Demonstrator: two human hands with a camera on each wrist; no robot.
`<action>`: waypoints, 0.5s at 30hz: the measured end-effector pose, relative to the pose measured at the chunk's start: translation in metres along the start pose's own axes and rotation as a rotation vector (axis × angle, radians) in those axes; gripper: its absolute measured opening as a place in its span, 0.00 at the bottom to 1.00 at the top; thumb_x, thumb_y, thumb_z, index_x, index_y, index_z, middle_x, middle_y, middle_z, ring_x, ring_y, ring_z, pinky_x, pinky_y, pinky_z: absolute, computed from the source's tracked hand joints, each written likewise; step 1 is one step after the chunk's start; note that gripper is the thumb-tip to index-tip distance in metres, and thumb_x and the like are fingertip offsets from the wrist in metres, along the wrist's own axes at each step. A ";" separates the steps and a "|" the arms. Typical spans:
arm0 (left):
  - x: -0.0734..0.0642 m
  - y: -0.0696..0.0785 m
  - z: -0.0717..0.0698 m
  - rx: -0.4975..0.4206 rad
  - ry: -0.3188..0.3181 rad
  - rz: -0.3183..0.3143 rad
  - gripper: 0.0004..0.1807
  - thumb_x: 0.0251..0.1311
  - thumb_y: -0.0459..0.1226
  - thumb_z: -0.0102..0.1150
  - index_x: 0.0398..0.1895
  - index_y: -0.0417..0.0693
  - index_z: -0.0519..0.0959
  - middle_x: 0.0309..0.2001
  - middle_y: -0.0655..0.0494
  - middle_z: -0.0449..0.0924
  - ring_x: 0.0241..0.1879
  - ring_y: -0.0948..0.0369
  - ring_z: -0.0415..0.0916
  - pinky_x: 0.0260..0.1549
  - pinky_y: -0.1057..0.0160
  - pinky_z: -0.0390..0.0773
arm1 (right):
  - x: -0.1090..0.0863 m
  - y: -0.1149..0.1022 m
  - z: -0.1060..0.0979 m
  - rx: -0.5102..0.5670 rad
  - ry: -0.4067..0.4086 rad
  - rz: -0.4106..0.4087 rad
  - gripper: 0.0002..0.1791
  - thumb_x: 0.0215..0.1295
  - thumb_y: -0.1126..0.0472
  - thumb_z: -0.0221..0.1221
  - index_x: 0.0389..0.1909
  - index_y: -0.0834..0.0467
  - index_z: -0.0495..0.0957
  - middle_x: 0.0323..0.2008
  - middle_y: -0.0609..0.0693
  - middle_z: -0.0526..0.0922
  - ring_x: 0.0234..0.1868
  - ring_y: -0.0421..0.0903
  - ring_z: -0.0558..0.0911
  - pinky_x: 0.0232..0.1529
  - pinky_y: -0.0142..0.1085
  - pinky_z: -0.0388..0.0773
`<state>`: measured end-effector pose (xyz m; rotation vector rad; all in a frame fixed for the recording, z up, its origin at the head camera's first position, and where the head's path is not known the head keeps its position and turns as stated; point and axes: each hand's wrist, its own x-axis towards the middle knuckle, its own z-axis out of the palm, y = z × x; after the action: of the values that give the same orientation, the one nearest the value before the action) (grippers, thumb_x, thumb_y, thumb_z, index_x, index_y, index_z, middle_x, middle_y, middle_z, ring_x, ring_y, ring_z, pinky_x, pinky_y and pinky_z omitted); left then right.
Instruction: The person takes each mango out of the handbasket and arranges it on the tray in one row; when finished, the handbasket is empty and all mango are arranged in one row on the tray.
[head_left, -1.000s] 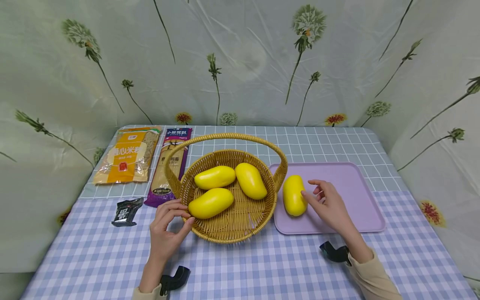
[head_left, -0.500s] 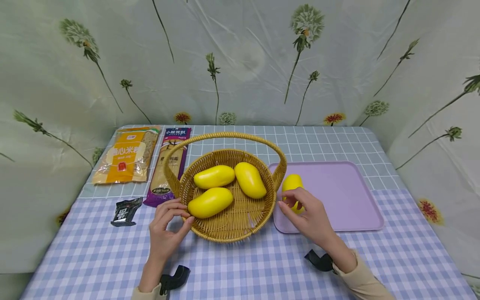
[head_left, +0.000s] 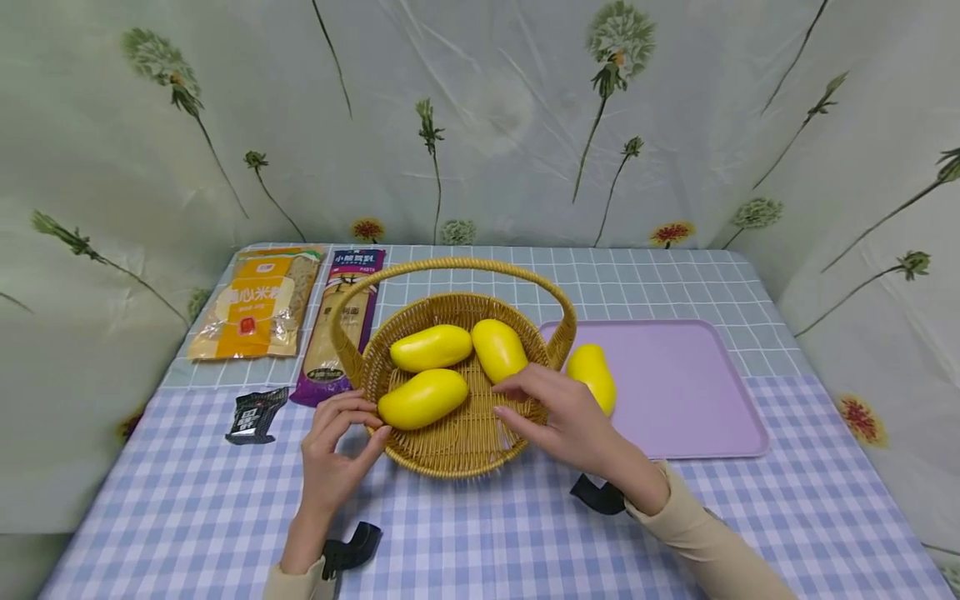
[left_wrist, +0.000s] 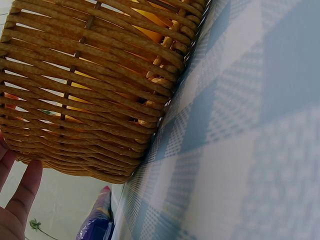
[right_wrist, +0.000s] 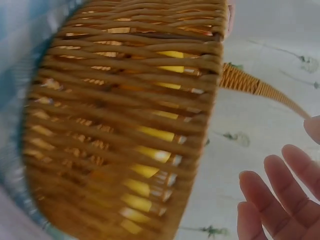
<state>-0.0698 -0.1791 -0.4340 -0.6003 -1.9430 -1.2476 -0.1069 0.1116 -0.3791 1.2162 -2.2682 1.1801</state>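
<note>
1. On the tabletop (head_left: 450,546), the wicker basket (head_left: 453,446) is being stood near the middle. Judging by the poses, a reach for a mango is being made there; the next move would call for the right mango (head_left: 497,348) to be gripped and lifted clear of the rim.
2. The lilac tray (head_left: 686,392) is being set toward the tabletop's right edge.
3. The orange-labelled bag (head_left: 257,304) and the pasta pack (head_left: 322,354) are being left near the far left corner.
4. The right hand (head_left: 567,417) is being held, empty, over the basket's right front rim, thumb and fingers moderately apart; contact with the right mango cannot be told.
5. The left hand (head_left: 333,450) is being rested at the left front rim, fingers loosely bent, thumb spread wide, nothing gripped.
6. The front mango (head_left: 422,400) and rear mango (head_left: 431,347) are being carried in the basket, the tray mango (head_left: 594,375) by the tray's left edge.
7. The black packet (head_left: 257,417) is being left toward the tabletop's left edge.
</note>
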 end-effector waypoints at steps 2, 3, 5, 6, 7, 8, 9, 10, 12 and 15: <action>0.001 0.000 0.001 0.000 -0.005 -0.003 0.13 0.55 0.38 0.65 0.23 0.36 0.78 0.32 0.39 0.78 0.46 0.44 0.73 0.56 0.57 0.67 | 0.007 -0.001 0.002 -0.006 -0.018 -0.023 0.11 0.65 0.53 0.58 0.43 0.55 0.78 0.36 0.42 0.78 0.36 0.38 0.76 0.36 0.32 0.78; 0.001 0.000 0.001 0.000 -0.008 -0.005 0.13 0.55 0.38 0.65 0.23 0.36 0.78 0.32 0.39 0.78 0.46 0.44 0.73 0.56 0.57 0.67 | 0.011 -0.002 0.003 -0.014 -0.030 -0.030 0.12 0.66 0.52 0.58 0.43 0.55 0.78 0.36 0.42 0.78 0.37 0.37 0.76 0.37 0.30 0.77; 0.002 -0.001 0.001 0.001 -0.012 -0.009 0.13 0.54 0.38 0.65 0.22 0.35 0.78 0.32 0.39 0.78 0.45 0.43 0.72 0.56 0.57 0.67 | 0.017 -0.003 0.005 -0.050 -0.064 -0.037 0.12 0.66 0.51 0.57 0.43 0.54 0.79 0.37 0.42 0.79 0.37 0.36 0.75 0.39 0.29 0.76; 0.002 0.000 0.001 0.002 -0.012 -0.009 0.13 0.55 0.38 0.65 0.22 0.36 0.78 0.32 0.39 0.78 0.45 0.44 0.72 0.56 0.57 0.67 | 0.021 -0.004 0.006 -0.076 -0.089 -0.032 0.13 0.66 0.50 0.57 0.44 0.54 0.79 0.38 0.42 0.79 0.38 0.36 0.76 0.40 0.28 0.76; 0.003 0.000 0.001 0.004 -0.014 -0.012 0.13 0.55 0.38 0.65 0.22 0.35 0.78 0.32 0.39 0.78 0.45 0.43 0.72 0.56 0.58 0.67 | 0.024 -0.005 0.007 -0.103 -0.115 -0.028 0.14 0.66 0.49 0.57 0.44 0.53 0.79 0.38 0.42 0.80 0.39 0.35 0.76 0.41 0.27 0.75; 0.002 0.000 0.001 0.006 -0.015 -0.016 0.13 0.55 0.38 0.65 0.22 0.35 0.78 0.32 0.39 0.78 0.45 0.44 0.72 0.56 0.58 0.67 | 0.027 -0.005 0.008 -0.130 -0.147 -0.019 0.14 0.66 0.49 0.57 0.45 0.53 0.79 0.39 0.41 0.80 0.39 0.35 0.76 0.41 0.28 0.75; 0.002 0.000 0.001 0.009 -0.015 -0.017 0.12 0.54 0.37 0.65 0.22 0.36 0.78 0.32 0.39 0.78 0.46 0.44 0.72 0.56 0.58 0.67 | 0.030 -0.006 0.009 -0.155 -0.179 -0.009 0.14 0.66 0.48 0.57 0.45 0.53 0.80 0.39 0.41 0.80 0.39 0.36 0.77 0.41 0.28 0.75; 0.002 0.000 0.000 0.012 -0.014 -0.018 0.12 0.54 0.37 0.65 0.22 0.36 0.78 0.32 0.39 0.78 0.46 0.44 0.72 0.56 0.58 0.67 | 0.034 -0.007 0.010 -0.182 -0.212 0.001 0.15 0.65 0.47 0.57 0.45 0.52 0.80 0.39 0.41 0.80 0.39 0.36 0.77 0.40 0.29 0.75; 0.001 0.000 0.000 0.014 -0.013 -0.020 0.11 0.53 0.36 0.66 0.22 0.35 0.78 0.32 0.39 0.78 0.46 0.44 0.72 0.56 0.58 0.66 | 0.039 -0.009 0.012 -0.228 -0.281 0.024 0.15 0.65 0.46 0.57 0.45 0.51 0.81 0.40 0.41 0.81 0.39 0.37 0.77 0.40 0.31 0.75; 0.000 0.001 -0.001 0.016 -0.016 -0.023 0.09 0.51 0.34 0.66 0.23 0.36 0.78 0.32 0.39 0.78 0.45 0.42 0.72 0.56 0.58 0.67 | 0.047 -0.012 0.014 -0.284 -0.369 0.049 0.17 0.65 0.45 0.57 0.46 0.50 0.81 0.41 0.41 0.80 0.40 0.39 0.77 0.40 0.33 0.75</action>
<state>-0.0690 -0.1795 -0.4339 -0.5831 -1.9768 -1.2439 -0.1242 0.0710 -0.3538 1.3570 -2.6302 0.6536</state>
